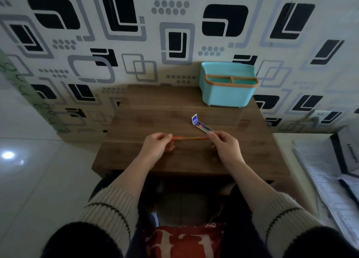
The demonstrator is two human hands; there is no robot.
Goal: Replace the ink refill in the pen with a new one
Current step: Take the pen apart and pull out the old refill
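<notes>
While both hands pinch the orange pen (189,138) level just above the counter (147,120), the left hand (158,147) has its fingers closed on one end and the right hand (223,144) has its fingers closed on the other. A packaged refill (201,124) lies at about one o'clock from the pen, just beside the right hand, with a teal organizer (228,88) beyond it. Twisting or pulling too sharply could probably fling a small inner part off the counter's edge onto the floor.
</notes>
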